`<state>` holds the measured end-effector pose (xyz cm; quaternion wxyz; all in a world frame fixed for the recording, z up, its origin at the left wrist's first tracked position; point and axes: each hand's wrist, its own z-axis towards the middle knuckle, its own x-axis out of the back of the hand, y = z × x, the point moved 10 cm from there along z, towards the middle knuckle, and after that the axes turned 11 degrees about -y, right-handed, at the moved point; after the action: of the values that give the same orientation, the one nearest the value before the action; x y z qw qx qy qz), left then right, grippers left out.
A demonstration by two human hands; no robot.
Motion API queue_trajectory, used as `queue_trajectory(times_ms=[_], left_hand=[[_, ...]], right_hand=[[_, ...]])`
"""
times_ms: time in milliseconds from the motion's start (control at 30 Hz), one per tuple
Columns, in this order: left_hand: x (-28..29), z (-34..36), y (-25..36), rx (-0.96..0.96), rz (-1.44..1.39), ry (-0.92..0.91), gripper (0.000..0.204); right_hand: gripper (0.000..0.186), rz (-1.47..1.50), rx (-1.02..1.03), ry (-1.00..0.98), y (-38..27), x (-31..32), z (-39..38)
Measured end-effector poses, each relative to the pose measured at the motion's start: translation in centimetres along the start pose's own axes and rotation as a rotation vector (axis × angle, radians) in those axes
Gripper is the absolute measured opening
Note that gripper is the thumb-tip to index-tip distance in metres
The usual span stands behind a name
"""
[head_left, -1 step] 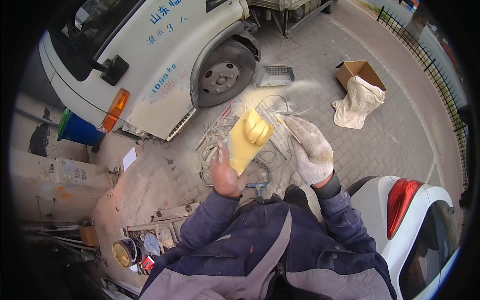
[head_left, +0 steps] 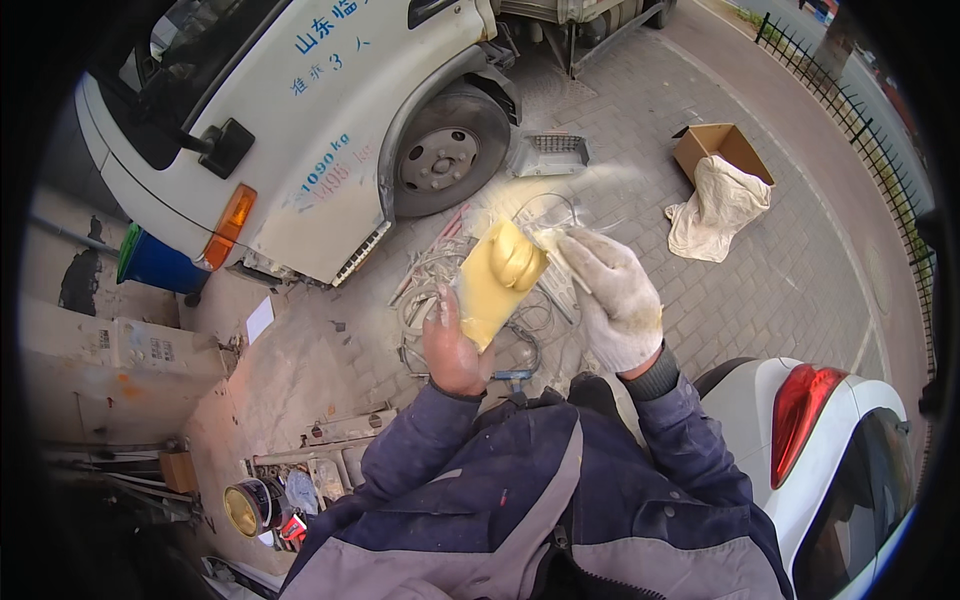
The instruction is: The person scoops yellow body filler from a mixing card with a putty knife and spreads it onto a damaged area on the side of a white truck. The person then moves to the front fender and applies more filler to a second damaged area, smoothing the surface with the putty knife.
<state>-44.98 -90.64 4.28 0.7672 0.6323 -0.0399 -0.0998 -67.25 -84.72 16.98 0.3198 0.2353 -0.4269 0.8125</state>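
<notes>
My left hand [head_left: 455, 345], bare and dusty, grips the lower end of a flat putty board [head_left: 482, 312] coated in yellow. A thick, folded lump of yellow putty [head_left: 514, 258] sits on its upper part. In a whitish knit glove, my right hand [head_left: 615, 300] is closed on a thin, pale putty scraper [head_left: 556, 250], mostly hidden by the glove. The scraper's yellow-smeared end is close beside the lump's right side; whether they touch I cannot tell.
A white truck [head_left: 330, 130] with its front wheel [head_left: 445, 158] stands ahead. Hoses and cables [head_left: 430, 275] lie under my hands. A grey crate [head_left: 552, 155], cardboard box [head_left: 725, 145] with cloth [head_left: 720, 205], and white car [head_left: 770, 400] are around me. Left stand a can [head_left: 250, 505] and blue bin [head_left: 160, 262].
My right hand has moved slightly left and brought the scraper's end nearer the putty lump. My left hand and the board stay almost in place.
</notes>
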Motion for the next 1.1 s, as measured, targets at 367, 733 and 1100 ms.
queue_trajectory(times_ms=[367,733,1100], left_hand=[[-16.4,10.2,3.5,-0.536,1.290,0.152,0.053],[-29.8,21.0,1.9,-0.396,0.459,-0.389,0.051],[-32.5,39.6,-4.7,-0.213,0.293,-0.209,0.051]], right_hand=[[0.032,0.285,-0.133,-0.123,17.0,6.4,3.5],[0.032,0.706,-0.506,0.059,31.5,10.3,6.8],[0.037,0.206,-0.058,-0.229,39.5,9.2,19.0]])
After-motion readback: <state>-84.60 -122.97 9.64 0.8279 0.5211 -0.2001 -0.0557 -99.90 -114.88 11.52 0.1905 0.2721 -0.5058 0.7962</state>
